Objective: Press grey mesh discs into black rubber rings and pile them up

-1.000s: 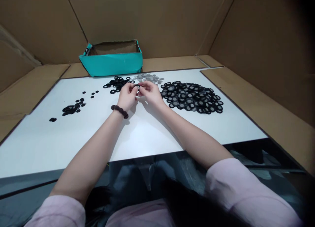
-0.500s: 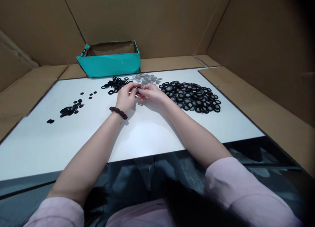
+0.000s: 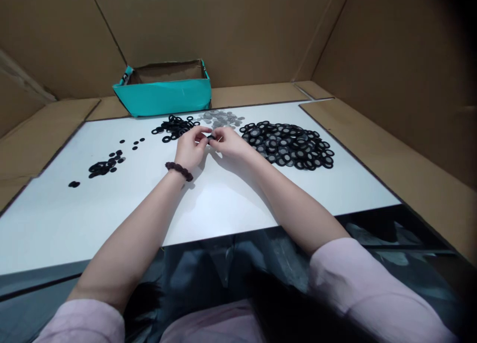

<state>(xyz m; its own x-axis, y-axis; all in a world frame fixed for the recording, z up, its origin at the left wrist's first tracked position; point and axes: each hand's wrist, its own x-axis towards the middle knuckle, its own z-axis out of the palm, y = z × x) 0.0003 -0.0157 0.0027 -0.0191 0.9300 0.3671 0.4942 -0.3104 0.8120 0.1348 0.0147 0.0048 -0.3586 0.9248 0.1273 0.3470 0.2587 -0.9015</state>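
My left hand (image 3: 192,147) and my right hand (image 3: 227,142) meet near the middle of the white board. Between their fingertips is a small black ring (image 3: 211,137), pinched from both sides. Just behind my left hand lies a loose pile of black rings (image 3: 173,126). Grey discs (image 3: 220,118) are spread behind my right hand. To the right is a large heap of black rings with grey centres (image 3: 288,144). Small black discs (image 3: 102,168) lie scattered on the left.
A turquoise box (image 3: 166,97) with an open top stands at the back left. Cardboard walls (image 3: 231,35) enclose the back and sides of the white board (image 3: 208,204). A few more black discs (image 3: 74,184) lie at the far left.
The fingers of both hands have shifted slightly around the small ring, and my right fingers are more drawn in. The piles look the same.
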